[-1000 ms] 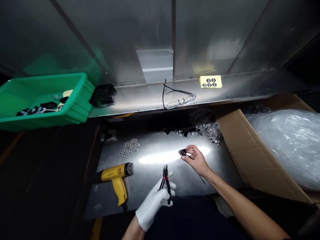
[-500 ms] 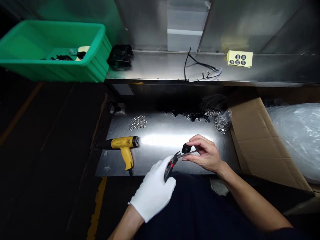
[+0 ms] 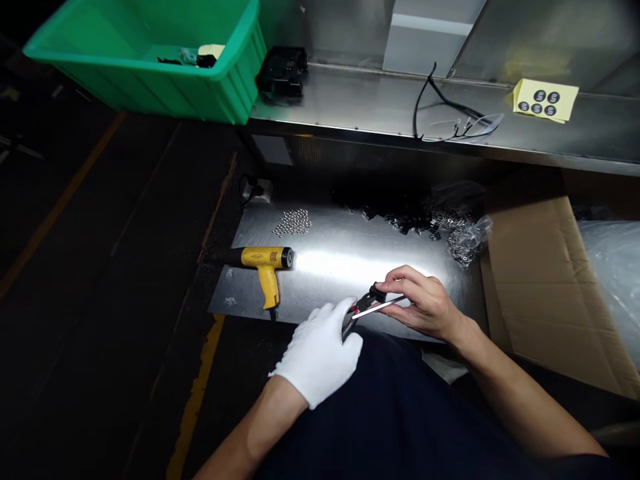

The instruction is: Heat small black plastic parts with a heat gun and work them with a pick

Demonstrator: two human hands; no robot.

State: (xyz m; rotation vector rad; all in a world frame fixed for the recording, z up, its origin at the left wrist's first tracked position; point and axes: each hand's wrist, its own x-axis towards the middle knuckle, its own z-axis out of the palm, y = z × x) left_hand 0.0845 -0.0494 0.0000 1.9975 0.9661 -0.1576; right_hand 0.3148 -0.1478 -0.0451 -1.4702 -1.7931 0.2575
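1. Here we go: over the last half second my cutters (image 3: 365, 303) have swung up from beside the metal rod (image 3: 373, 309) to the small black part (image 3: 377, 292), and the whole view has shifted.
2. My gloved left hand (image 3: 320, 347) is wrapped around the cutters' handles; how far their blades are spread, I can't tell.
3. My bare right hand (image 3: 425, 303) has its grip pinching the black part at the fingertips, with the rod clasped under the same fingers. The part is up above the bench (image 3: 325, 277), towards its front edge, right of the middle.
4. Danger spot! Bare fingertips sit right beside those blades; a slip could nick me.
5. With two things in one grip, the part could twist loose, and so near the front edge it might drop off the bench.
6. The rod crosses in front of the cutters and could snag them.
7. Lettering now: round black labels with white characters on the yellow sheet (image 3: 546, 101), up on the shelf (image 3: 360, 100), too small to read surely. The heat gun (image 3: 263, 257), near the bench's front-left corner, has an unreadable mark.
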